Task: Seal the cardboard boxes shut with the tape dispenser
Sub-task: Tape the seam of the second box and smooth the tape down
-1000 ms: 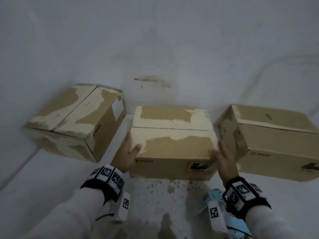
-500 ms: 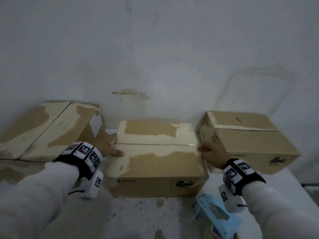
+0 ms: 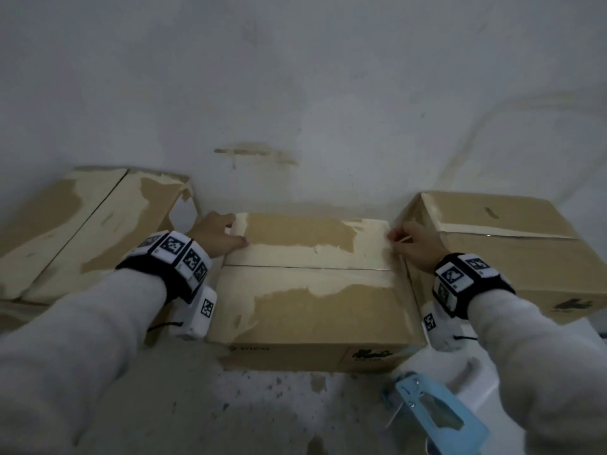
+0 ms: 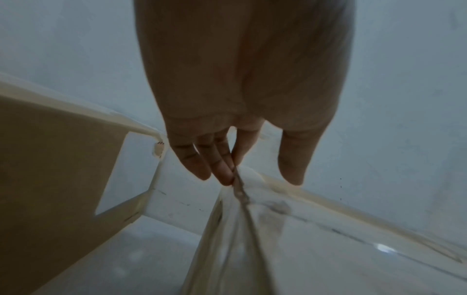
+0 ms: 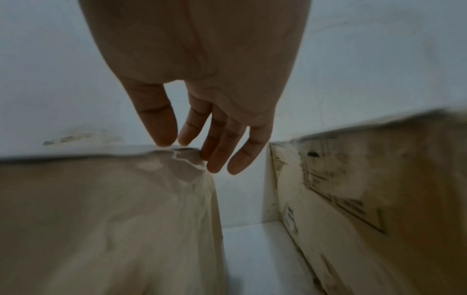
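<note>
Three worn cardboard boxes stand in a row against the wall, flaps folded down. The middle box (image 3: 315, 310) lies between my hands. My left hand (image 3: 230, 233) rests on its far left corner, thumb on the rear flap, straight fingers down the side (image 4: 215, 165). At the far right corner my right hand (image 3: 399, 239) touches the rear flap's edge with straight fingers (image 5: 220, 155). Neither hand holds anything. The blue tape dispenser (image 3: 433, 412) lies on the white surface in front of the middle box, under my right forearm.
The left box (image 3: 82, 231) sits angled, a gap between it and the middle one. The right box (image 3: 512, 254) stands a narrow gap away (image 5: 366, 199). A white wall (image 3: 295, 93) rises directly behind all three. Dirt specks mark the white surface in front.
Both hands have slid from the middle box's front corners back along its sides to the rear corners. The head view has come closer over the box.
</note>
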`<state>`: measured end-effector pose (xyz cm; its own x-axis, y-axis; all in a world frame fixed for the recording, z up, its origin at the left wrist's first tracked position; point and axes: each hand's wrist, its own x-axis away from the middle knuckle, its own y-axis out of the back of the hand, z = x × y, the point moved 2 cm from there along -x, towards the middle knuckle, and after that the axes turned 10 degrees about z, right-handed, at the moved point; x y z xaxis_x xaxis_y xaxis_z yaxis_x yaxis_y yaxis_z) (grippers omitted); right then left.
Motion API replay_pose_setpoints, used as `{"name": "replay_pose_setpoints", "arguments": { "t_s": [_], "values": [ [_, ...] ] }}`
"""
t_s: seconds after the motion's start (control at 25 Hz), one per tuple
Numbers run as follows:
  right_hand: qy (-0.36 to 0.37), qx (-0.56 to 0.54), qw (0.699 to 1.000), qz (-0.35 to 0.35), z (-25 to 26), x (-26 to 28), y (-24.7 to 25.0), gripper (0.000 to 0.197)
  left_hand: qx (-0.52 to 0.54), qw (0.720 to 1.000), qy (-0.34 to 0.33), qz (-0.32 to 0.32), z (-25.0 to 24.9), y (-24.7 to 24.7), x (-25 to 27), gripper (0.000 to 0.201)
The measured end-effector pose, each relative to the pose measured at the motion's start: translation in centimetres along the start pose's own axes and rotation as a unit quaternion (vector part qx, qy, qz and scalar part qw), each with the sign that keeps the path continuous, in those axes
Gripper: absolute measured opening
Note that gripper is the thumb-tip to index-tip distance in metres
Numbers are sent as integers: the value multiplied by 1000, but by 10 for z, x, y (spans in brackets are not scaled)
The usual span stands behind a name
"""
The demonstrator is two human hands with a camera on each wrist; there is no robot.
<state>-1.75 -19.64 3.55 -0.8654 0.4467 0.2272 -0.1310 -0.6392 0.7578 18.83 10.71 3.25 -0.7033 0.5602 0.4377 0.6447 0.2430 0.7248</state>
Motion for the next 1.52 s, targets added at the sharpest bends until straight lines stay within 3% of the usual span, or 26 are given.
{"name": "replay_pose_setpoints", "arguments": {
  "t_s": [0.32, 0.48, 0.6, 0.72, 0.96, 1.04, 1.12, 1.24, 1.52],
  "values": [
    [-32, -38, 999, -16, 1, -47, 2, 16, -27, 1000, -4, 9, 1, 11, -29, 56],
    [-42, -17, 999, 17, -3, -57, 6, 36, -17, 1000, 19, 6, 3, 21, -40, 65],
    [-23, 69, 996, 49, 2, -67, 8, 44, -24, 999, -44, -4, -9, 22, -46, 62],
    [-38, 7, 994, 103, 10, -71, 6, 41, -34, 997, -63, 30, -14, 17, -47, 49],
    [-41, -65, 997, 10, -11, -58, 3, 36, 10, 999, -42, -17, 3, 11, -40, 32],
    [-30, -32, 999, 21, -18, -51, 1, 44, -6, 999, -38, 27, 13, 7, -41, 34],
    [-26, 14, 997, 76, -27, -46, 0, 62, -9, 995, -39, 95, 20, 1, -39, 48],
    [-26, -30, 990, 137, -9, -29, -6, 32, -3, 990, -48, 136, 20, -2, -31, 54],
    [-29, 88, 992, 81, -12, -28, -8, 33, -77, 994, -38, 73, 14, -1, -22, 48]
  ]
}}
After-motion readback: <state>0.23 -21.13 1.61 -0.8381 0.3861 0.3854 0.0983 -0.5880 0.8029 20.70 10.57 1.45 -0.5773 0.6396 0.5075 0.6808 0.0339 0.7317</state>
